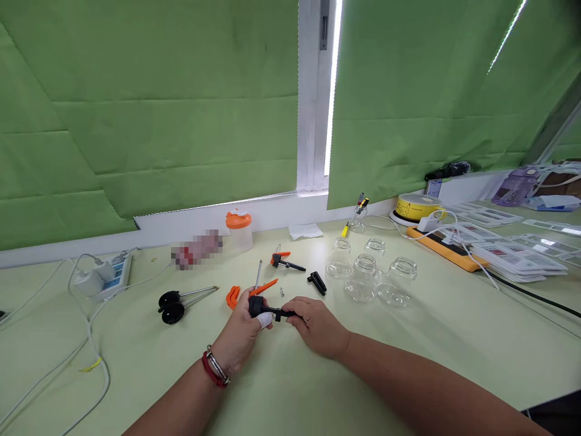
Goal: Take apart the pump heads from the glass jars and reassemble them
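My left hand [245, 330], with a white wrap on the thumb, is closed round the head of a black tool [257, 306] that has an orange lever and a thin metal rod. My right hand [318, 325] pinches the far end of the tool's black shaft. A similar black and orange tool [281, 260] lies just beyond. Right of it rest black plastic parts [317, 283], and small metal pieces [282, 291] lie between. Orange hooked parts [233, 297] sit beside my left hand. Farther left are black round-ended parts with metal rods [173, 312].
Several glass jars [361, 278] stand at the right. An orange-lidded cup [239, 230] is near the wall. White cables and a power strip [118, 275] lie left; an orange power strip [447, 248] and stacked sheets [517, 260] are right.
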A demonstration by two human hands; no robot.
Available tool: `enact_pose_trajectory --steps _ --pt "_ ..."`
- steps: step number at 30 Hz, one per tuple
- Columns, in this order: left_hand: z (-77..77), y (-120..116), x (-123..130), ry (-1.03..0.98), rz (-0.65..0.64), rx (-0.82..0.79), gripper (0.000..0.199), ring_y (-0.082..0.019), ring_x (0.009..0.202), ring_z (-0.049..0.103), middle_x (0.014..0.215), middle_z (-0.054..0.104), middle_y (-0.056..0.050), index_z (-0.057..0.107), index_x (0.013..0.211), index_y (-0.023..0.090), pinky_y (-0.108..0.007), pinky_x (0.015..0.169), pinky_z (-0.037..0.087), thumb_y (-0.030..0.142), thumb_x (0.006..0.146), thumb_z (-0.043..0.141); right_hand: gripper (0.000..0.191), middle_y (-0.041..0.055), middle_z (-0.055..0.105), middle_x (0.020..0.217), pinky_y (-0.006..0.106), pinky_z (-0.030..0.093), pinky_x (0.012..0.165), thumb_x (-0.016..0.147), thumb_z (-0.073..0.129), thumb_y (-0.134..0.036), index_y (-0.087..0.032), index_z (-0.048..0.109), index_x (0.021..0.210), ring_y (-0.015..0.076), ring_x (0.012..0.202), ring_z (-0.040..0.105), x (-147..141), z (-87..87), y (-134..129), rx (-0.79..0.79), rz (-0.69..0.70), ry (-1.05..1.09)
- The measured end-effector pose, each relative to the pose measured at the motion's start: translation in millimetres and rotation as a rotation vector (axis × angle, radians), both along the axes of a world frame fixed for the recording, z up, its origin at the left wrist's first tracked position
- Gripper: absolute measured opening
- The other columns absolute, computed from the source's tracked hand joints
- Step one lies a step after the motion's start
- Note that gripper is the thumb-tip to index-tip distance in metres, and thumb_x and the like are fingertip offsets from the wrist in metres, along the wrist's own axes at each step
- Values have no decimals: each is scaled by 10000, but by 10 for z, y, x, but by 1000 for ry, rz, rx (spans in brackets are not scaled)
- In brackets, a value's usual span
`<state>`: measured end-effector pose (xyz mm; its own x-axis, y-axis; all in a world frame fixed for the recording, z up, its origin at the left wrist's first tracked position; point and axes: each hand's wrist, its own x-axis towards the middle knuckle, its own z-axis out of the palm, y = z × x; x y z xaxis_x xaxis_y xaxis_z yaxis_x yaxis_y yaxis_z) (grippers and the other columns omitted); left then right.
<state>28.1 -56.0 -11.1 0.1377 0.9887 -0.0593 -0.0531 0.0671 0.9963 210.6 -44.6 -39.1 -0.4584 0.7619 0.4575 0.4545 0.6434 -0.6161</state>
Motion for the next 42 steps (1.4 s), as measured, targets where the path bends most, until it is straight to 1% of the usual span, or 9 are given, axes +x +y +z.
enact_pose_trajectory --steps 2,5,10,14,20,25,29,35,42 --pt "-1 -13 10 30 8 3 499 -141 789 543 948 512 1 435 1117 246 -286 721 450 170 666 637 242 57 643 868 289 469 719 822 483 -110 -180 626 1004 173 780 583 -12 10 -13 -9 4 1" --pt "9 -50 19 67 56 40 668 -204 1018 529 1183 473 -73 330 1256 275 -333 837 443 153 678 642 310 42 627 811 292 465 698 810 466 -89 -178 616 1067 162 726 569 -38 24 -51 -63 28 27" --pt "0 -111 26 25 134 280 510 -232 1355 247 1478 226 -51 400 1163 290 -375 1039 309 133 721 601 341 -8 558 722 256 476 600 826 433 -110 -211 590 1110 111 609 534 -123 -18 -103 -379 190 262" --pt "-48 -130 43 60 83 396 452 -235 1392 166 1515 155 -56 426 1087 275 -415 1090 239 135 710 634 265 -39 544 603 268 483 539 824 533 -243 -175 546 1080 106 512 538 -205 -56 -106 -692 275 496" --pt "-49 -148 32 355 14 532 806 -309 1375 174 1477 209 -112 281 1368 260 -479 1099 229 178 674 683 399 -24 599 610 294 490 503 706 696 -389 -153 530 981 139 487 591 -247 39 -138 -913 352 705" --pt "-99 -111 -12 699 -68 663 1181 -375 1371 111 1497 116 -149 -15 1451 268 -608 1060 211 309 573 773 347 21 649 663 232 441 508 693 720 -334 -122 576 927 95 512 550 -211 93 -157 -968 317 762" --pt "-131 -100 -7 856 -87 701 1355 -404 1367 92 1495 72 -186 -150 1441 239 -623 1032 247 423 495 803 309 24 649 644 253 430 541 705 712 -336 -124 575 885 115 532 570 -198 94 -151 -996 288 761" --pt "-116 -143 66 986 -29 699 1394 -430 1351 127 1479 78 -224 -97 1455 164 -596 1016 296 486 435 798 247 23 644 643 286 442 590 742 688 -327 -135 557 825 121 543 571 -235 42 -144 -997 360 790" --pt "-125 -191 89 977 23 740 1170 -410 1327 219 1441 225 -197 69 1453 162 -577 1018 301 395 518 733 267 33 653 649 292 444 583 740 694 -346 -139 543 817 130 538 580 -238 20 -128 -1009 370 806"
